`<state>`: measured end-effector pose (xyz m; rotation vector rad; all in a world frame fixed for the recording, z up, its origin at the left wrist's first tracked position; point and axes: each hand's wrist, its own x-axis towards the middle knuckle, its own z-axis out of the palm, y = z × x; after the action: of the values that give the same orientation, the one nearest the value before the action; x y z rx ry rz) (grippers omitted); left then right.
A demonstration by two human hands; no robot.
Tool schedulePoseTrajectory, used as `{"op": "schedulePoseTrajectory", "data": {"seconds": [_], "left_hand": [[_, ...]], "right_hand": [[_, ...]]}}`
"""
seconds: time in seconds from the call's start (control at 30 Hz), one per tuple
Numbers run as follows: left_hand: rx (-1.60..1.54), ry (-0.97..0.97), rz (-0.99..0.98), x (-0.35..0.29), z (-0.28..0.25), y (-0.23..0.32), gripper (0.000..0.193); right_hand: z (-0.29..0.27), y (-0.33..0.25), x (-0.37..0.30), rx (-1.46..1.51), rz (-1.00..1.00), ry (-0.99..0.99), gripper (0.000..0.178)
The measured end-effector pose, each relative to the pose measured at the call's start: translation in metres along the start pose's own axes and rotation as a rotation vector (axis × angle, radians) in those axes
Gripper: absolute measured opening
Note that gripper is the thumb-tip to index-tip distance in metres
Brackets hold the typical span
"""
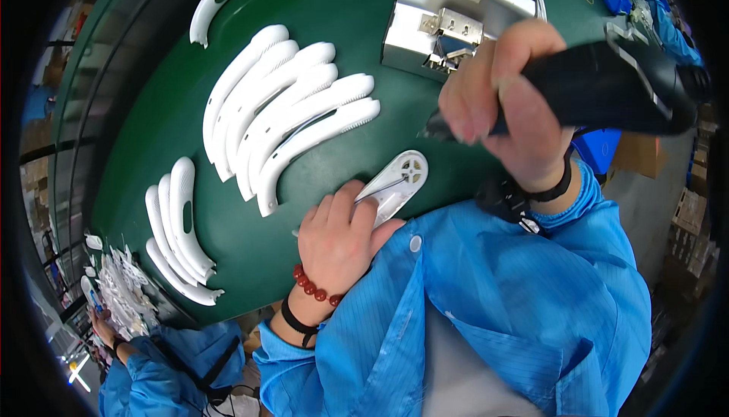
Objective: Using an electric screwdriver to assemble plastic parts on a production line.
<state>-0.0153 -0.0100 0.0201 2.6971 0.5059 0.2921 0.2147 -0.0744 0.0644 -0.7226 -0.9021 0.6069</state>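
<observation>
The left hand's (334, 231) fingers hold the white part (395, 189) on the desk (456, 170), near its front edge; the right hand's (524, 102) fingers close around the black tool (600, 87). Better to press the part steady. Beyond it, some open room separates the handles (315, 135).

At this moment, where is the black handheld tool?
In the head view, the black handheld tool is on the right, gripped in the right hand, below and right of the white machine.
</observation>
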Motion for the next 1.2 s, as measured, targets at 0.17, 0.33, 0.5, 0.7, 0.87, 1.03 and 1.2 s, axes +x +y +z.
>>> {"op": "schedulePoseTrajectory", "data": {"seconds": [0.17,0.33,0.5,0.7,0.87,1.03,1.2], "left_hand": [[-0.065,0.051,0.005,0.007,0.004,-0.001,0.042],[-0.069,0.079,0.038,0.007,0.007,-0.003,0.039],[-0.078,0.054,0.000,0.007,0.005,-0.001,0.041],[-0.082,0.050,-0.003,0.006,0.007,-0.003,0.040],[-0.073,0.068,0.000,0.005,0.009,-0.004,0.039],[-0.088,0.069,-0.005,0.005,0.009,-0.004,0.040],[-0.099,0.060,-0.018,0.006,0.008,-0.005,0.040]], "right_hand": [[0.007,-0.004,-0.022,-0.247,0.198,-0.077,0.018],[0.016,0.008,-0.030,0.134,0.190,0.104,0.016],[0.008,0.009,-0.028,-0.094,0.206,-0.051,0.019],[0.005,0.015,-0.026,-0.298,0.225,-0.195,0.024],[0.009,0.020,-0.021,-0.304,0.216,-0.182,0.024],[0.008,0.021,-0.020,-0.272,0.215,-0.162,0.025],[0.003,0.015,-0.021,-0.316,0.258,-0.181,0.025]]}}
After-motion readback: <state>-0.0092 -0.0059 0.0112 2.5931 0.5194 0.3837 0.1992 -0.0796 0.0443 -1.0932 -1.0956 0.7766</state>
